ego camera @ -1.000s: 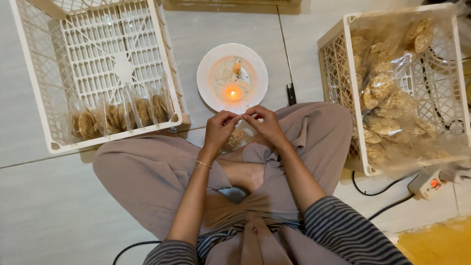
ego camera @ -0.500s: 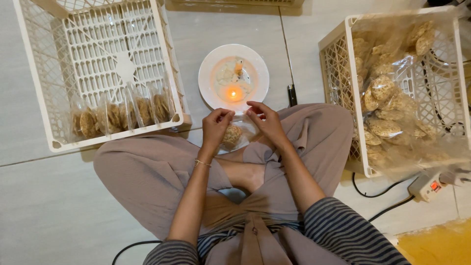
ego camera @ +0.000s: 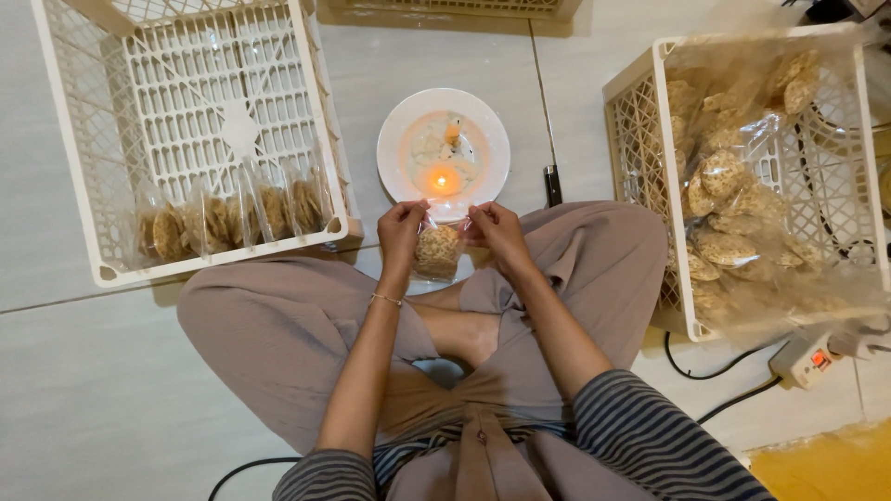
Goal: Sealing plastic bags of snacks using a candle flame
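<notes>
A small clear plastic bag of round brown crackers (ego camera: 438, 250) hangs between the two hands, just above the person's crossed legs and just in front of a white plate (ego camera: 394, 139) on the pale tiled floor. The left hand (ego camera: 402, 227) pinches the bag's top left corner, fingers curled tight and thumb pressed against them; the right hand (ego camera: 495, 232) does the same at the top right corner, so the bag's mouth is drawn taut between them while its filled body droops below. Both forearms reach forward from striped sleeves, wrists bent slightly inward, and a thin bracelet (ego camera: 386, 300) circles the left wrist. On the plate a short candle (ego camera: 442, 180) burns with a small orange flame — beside it sit pale lumps of melted wax, and the bag's upper edge lies just near the flame. To the person's left stands a white lattice crate (ego camera: 65, 186), mostly bare, with a single row of filled cracker bags (ego camera: 227, 218) standing upright along its near wall. To the right, a second white crate (ego camera: 640, 148) holds a large loose plastic sack of unpacked crackers (ego camera: 733, 213), heaped to the rim. A dark slim object (ego camera: 552, 186) — too small to identify — lies on the floor between plate and right crate, and a white power strip (ego camera: 812, 357) with black cables rests by that crate's near corner.
</notes>
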